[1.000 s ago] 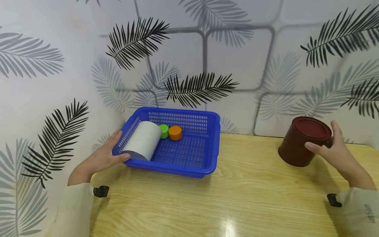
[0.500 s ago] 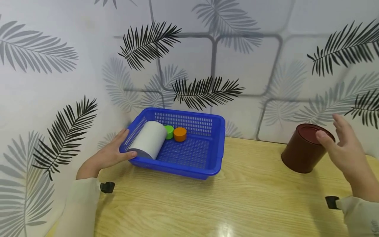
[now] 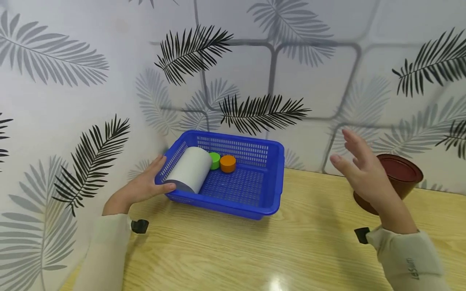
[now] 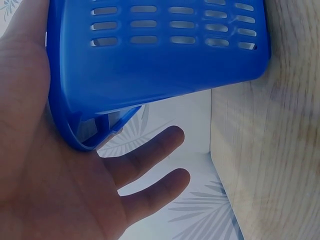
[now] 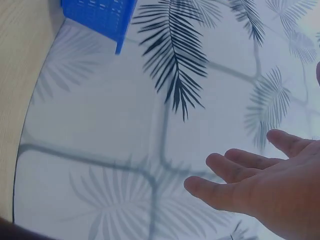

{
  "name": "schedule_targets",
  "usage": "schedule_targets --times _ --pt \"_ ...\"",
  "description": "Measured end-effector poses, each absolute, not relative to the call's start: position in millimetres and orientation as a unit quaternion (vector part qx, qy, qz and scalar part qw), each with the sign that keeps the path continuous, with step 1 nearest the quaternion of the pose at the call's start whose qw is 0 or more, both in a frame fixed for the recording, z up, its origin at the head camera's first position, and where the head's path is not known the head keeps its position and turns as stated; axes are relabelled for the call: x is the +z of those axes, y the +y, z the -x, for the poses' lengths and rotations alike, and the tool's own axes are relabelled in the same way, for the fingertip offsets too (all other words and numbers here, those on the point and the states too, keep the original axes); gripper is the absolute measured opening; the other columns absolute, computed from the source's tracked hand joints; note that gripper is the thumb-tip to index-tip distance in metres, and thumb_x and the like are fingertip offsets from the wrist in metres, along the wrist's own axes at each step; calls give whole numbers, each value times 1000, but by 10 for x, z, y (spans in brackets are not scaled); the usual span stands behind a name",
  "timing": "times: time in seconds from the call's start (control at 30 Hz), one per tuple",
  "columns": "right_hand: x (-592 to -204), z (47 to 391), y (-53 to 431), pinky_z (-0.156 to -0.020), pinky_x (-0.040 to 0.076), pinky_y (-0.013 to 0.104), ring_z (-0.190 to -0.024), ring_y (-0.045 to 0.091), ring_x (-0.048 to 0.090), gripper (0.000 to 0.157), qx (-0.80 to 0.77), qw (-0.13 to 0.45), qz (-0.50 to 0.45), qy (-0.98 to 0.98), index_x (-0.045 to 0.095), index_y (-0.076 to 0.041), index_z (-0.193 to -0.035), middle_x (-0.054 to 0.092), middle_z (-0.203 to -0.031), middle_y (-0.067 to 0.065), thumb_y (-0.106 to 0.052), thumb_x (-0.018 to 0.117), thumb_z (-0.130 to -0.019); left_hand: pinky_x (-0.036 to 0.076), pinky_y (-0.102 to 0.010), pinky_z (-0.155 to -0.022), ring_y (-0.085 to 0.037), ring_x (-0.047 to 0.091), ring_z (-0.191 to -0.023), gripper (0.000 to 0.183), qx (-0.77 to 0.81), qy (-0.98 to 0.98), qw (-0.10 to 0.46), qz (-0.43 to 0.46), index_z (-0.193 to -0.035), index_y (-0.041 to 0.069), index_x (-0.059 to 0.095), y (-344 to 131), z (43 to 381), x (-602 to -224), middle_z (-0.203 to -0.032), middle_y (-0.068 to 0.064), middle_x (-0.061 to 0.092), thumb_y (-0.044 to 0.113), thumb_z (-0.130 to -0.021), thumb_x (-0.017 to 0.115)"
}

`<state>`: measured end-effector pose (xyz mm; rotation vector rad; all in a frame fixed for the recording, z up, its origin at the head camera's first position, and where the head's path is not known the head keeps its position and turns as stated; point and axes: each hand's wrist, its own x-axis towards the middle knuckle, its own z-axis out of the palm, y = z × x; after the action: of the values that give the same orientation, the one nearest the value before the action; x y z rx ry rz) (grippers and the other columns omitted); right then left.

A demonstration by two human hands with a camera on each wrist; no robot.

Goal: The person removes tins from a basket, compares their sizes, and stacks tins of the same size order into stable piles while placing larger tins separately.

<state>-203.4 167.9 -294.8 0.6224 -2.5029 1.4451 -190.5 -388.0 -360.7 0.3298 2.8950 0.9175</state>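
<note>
A blue perforated basket (image 3: pixel 233 204) stands on the table near the wall. Over its front left corner rests my left hand (image 3: pixel 142 186), thumb at the front rim, other fingers along the outer left side. In the left wrist view two straight fingers (image 4: pixel 155 195) extend below the basket's rim. Inside lie a white cylinder (image 3: pixel 191 167), a green round cap (image 3: pixel 214 161) and an orange round cap (image 3: pixel 228 163). My right hand (image 3: pixel 367 176) hovers above the table with nothing in it, fingers spread. Behind it stands a dark brown mug-like vessel (image 3: pixel 398 169), partly hidden by the hand.
The wooden table (image 3: pixel 247 250) meets a wall (image 3: pixel 306 85) patterned with leaves, behind and to the left. A small black wrist piece (image 3: pixel 140 226) sits at the left cuff, and another black piece (image 3: pixel 362 235) at the right cuff.
My right hand has let go of the brown vessel and moved left, coming in front of it. The left hand stays at the basket corner. The whole view has shifted slightly.
</note>
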Motion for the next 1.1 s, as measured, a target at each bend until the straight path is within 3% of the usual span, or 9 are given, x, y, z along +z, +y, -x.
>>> schedule_targets --times 0.2,0.33,0.7,1.1 --pt "-2943 2144 1431 -112 14 69 -149 41 19 79 472 70 -222 -850 11 -35 -163 9 -168 3 -31 60 -103 7 -69 -114 -44 -3 -151 109 298 948 40 -108 -162 5 2 -3884 1886 -3612 -167 -19 -5 54 -91 69" --pt "-2907 2221 1267 -112 17 69 -150 38 20 78 460 56 -231 -856 13 -37 -163 13 -168 0 -36 62 -102 8 -69 -114 -44 -3 -151 110 297 948 40 -105 -162 5 1 -3895 1869 -3600 -167 -20 -5 54 -91 69" --pt "-2697 2395 708 -113 18 67 -151 32 19 77 434 30 -276 -857 18 -31 -163 14 -167 0 -46 60 -100 7 -68 -114 -44 -3 -151 110 305 946 42 -100 -162 5 1 -3893 1851 -3586 -167 -19 -5 53 -90 70" --pt "-2583 2556 21 -114 25 59 -147 31 27 79 426 14 -310 -850 24 -23 -162 22 -166 3 -55 58 -99 8 -66 -115 -43 -2 -151 109 294 950 39 -97 -162 3 4 -3821 1867 -3554 -167 -20 -3 54 -91 69"
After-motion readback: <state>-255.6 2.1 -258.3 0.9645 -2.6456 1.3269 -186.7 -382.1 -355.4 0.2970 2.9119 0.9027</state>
